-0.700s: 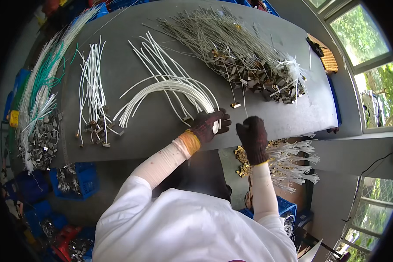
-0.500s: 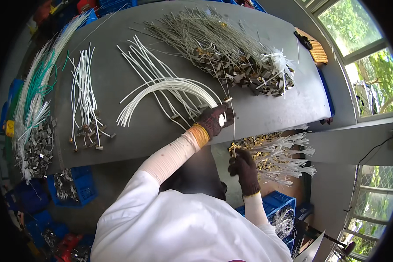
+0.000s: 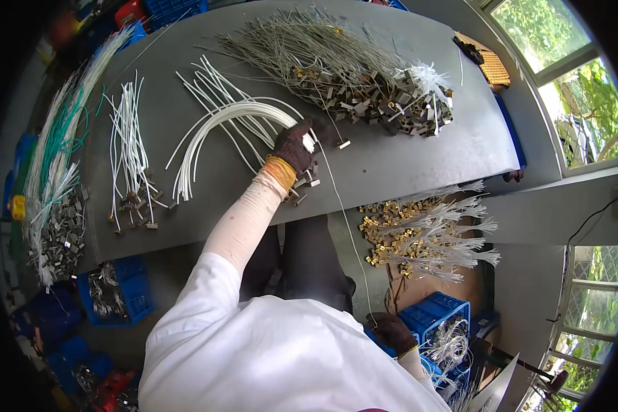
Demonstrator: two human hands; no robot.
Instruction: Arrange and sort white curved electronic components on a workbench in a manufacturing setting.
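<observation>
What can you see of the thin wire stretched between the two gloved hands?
The thin wire is a single pale strand, taut and nearly straight. It runs from the left hand, which pins its upper end on the grey table beside the curved white tubes, down past the table edge to the right hand low by the blue crate. Its material cannot be told.

2 gloved hands, left [image 3: 294,143] & right [image 3: 391,331], 1 grey table [image 3: 405,165], 3 blue crates, e.g. [image 3: 120,292], approx. 5 wire piles, e.g. [image 3: 336,65].
</observation>
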